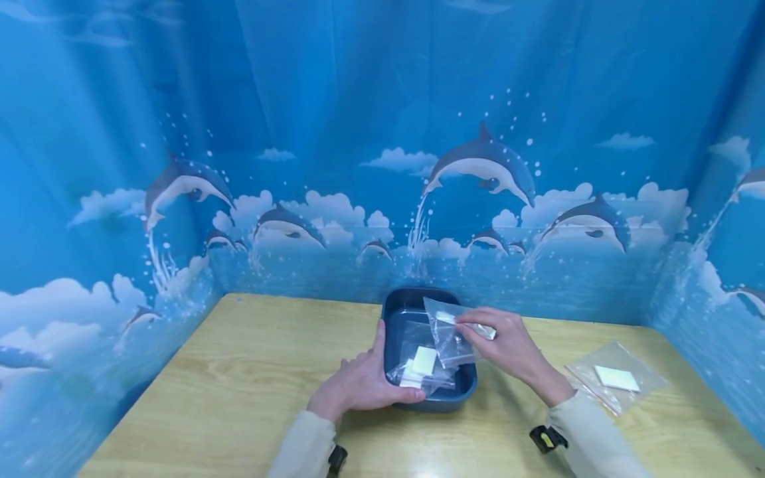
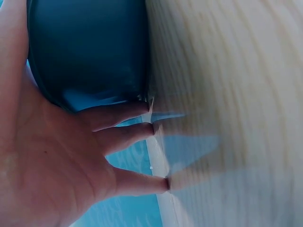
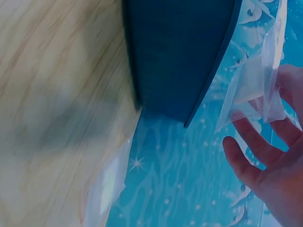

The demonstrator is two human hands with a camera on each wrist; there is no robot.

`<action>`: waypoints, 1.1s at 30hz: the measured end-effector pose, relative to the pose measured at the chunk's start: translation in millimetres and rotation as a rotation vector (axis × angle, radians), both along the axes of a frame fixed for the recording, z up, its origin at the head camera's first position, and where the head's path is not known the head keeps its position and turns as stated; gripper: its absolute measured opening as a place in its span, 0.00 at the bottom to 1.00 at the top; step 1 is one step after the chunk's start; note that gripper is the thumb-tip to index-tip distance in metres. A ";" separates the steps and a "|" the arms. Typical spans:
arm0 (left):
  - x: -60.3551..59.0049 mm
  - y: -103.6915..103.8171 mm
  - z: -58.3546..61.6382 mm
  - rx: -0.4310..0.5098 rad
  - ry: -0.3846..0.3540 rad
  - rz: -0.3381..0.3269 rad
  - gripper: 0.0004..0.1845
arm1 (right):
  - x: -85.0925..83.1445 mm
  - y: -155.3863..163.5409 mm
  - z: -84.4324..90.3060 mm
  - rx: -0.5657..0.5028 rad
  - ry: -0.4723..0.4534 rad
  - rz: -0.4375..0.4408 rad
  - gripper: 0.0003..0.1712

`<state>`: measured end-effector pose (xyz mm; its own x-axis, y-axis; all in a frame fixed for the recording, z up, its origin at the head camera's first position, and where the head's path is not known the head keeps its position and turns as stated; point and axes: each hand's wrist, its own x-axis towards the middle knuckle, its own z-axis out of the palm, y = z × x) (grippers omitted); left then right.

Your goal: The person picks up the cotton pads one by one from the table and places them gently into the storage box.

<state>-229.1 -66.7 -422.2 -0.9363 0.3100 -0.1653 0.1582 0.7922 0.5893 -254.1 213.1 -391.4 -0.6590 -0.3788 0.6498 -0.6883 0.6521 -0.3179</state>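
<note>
With twelve o'clock at the far side of the tub [image 1: 449,401], a clear bag [image 1: 449,340] is held over the tub at about two o'clock. A small white piece [image 1: 445,317] can be seen in it. The clear bag is pinched by the right hand [image 1: 508,342], between thumb and finger close to the white piece. The tub is steadied at eight o'clock by the left hand [image 1: 363,382], with its thumb laid on the near rim and its fingers spread apart along the side. Inside the tub, near six o'clock, more bags [image 1: 442,380] are piled. On the table [image 1: 287,345], just past three o'clock from the tub, a loose bag [image 1: 621,358] is laid flat.

The clear bag should be found very light, soft, floppy and a bit slippery. The white piece looks flat and stiffer; whether it could be snapped cannot be told. A good hold would be had at a corner, or with the white piece pinched through the plastic. Hard tugs should be avoided, since the thin plastic might be torn.
</note>
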 end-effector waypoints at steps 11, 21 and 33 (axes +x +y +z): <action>-1.3 -1.1 1.3 -0.016 0.002 0.003 0.79 | -1.6 -25.4 2.6 0.031 -0.025 -0.002 0.08; -2.2 -0.7 2.6 -0.018 0.006 0.003 0.79 | -5.8 -33.8 -4.9 0.052 -0.024 -0.010 0.07; -0.7 0.2 1.2 -0.013 -0.011 0.004 0.78 | -5.1 -46.0 -16.0 0.153 -0.186 -0.091 0.15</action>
<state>-229.8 -66.5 -421.0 -0.9356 0.3037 -0.1801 0.1482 0.8008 0.5803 -259.2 167.1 -407.4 -0.7977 -0.3973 0.4537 -0.5636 0.7587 -0.3267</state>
